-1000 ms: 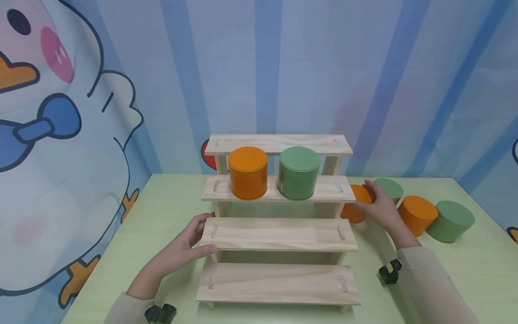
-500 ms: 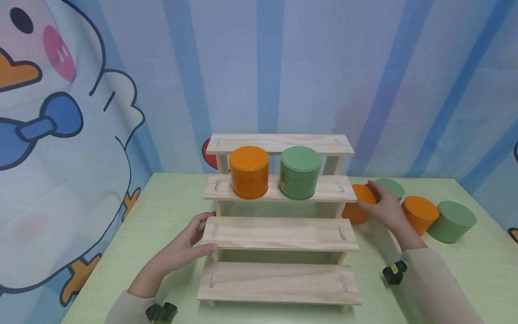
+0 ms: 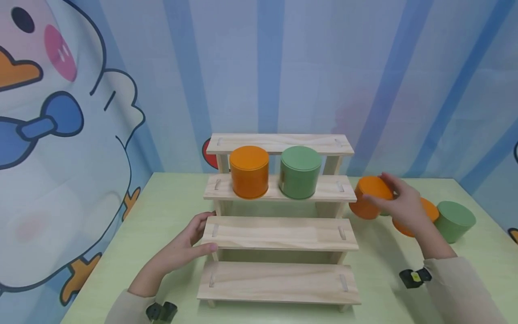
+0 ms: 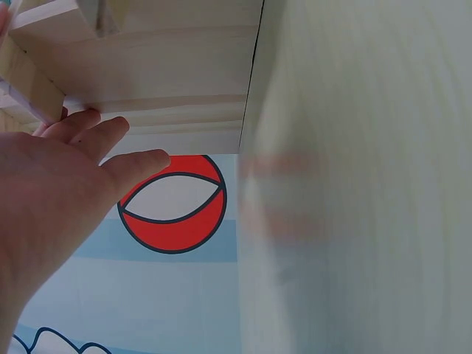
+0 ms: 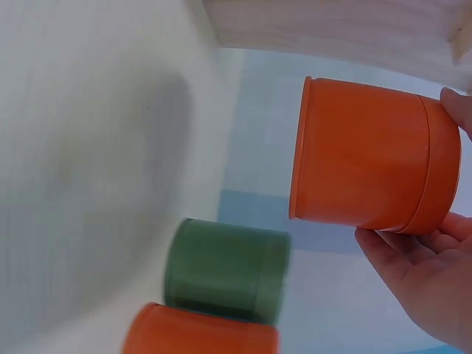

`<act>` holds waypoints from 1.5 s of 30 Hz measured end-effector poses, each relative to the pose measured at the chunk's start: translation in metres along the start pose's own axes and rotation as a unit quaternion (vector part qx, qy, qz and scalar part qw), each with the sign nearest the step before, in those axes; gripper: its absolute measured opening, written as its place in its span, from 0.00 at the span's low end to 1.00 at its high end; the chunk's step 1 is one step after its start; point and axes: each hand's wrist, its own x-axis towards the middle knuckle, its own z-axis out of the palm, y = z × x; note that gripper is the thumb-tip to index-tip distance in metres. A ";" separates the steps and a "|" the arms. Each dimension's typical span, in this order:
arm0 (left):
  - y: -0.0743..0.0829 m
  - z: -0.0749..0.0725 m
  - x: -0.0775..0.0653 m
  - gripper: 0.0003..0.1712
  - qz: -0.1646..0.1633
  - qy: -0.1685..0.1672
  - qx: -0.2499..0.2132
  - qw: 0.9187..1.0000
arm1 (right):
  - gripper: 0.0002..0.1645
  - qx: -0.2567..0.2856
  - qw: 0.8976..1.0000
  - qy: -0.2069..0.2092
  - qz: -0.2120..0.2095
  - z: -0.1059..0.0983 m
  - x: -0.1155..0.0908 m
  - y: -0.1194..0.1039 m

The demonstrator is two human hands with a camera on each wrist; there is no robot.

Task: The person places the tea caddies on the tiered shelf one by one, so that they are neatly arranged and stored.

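Note:
My right hand point(image 3: 404, 204) grips an orange lidded tin point(image 3: 364, 198) near its lid, thumb on one side and fingers on the other. In the right wrist view that tin point(image 5: 361, 155) hangs above the table beside the rack. My left hand point(image 3: 180, 249) holds the left side of a stepped wooden display rack point(image 3: 279, 234), thumb on a lower shelf's front and fingers behind it. In the left wrist view the left hand's fingers point(image 4: 99, 136) reach under the wood. An orange tin point(image 3: 249, 173) and a green tin point(image 3: 300, 173) stand side by side on the rack's second-highest shelf.
On the table point(image 3: 170, 198) at the right stand another orange tin point(image 3: 430, 210), partly behind my right hand, and a green tin point(image 3: 455, 220). A further green tin point(image 5: 225, 269) shows in the right wrist view. A blue striped backdrop point(image 3: 307, 67) rises behind the table.
My right hand has lifted the orange tin off the table and moved it slightly right, away from the rack. The left hand stays in place on the rack.

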 end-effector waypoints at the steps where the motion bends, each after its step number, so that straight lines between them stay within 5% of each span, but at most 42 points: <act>1: 0.000 0.000 0.000 0.41 0.000 0.000 0.001 1.000 | 0.53 -0.008 1.000 0.002 -0.001 -0.003 -0.002 -0.004; 27: -0.001 0.000 0.000 0.40 0.000 -0.003 -0.009 1.000 | 0.51 -0.050 0.999 0.023 0.004 -0.030 -0.063 -0.065; 37: 0.000 0.000 0.000 0.41 0.008 -0.006 -0.004 1.000 | 0.42 -0.036 0.994 0.034 -0.095 -0.013 -0.078 -0.088; 45: -0.001 0.000 -0.001 0.40 0.020 -0.003 0.002 1.000 | 0.44 -0.004 0.985 0.020 -0.169 0.006 -0.081 -0.113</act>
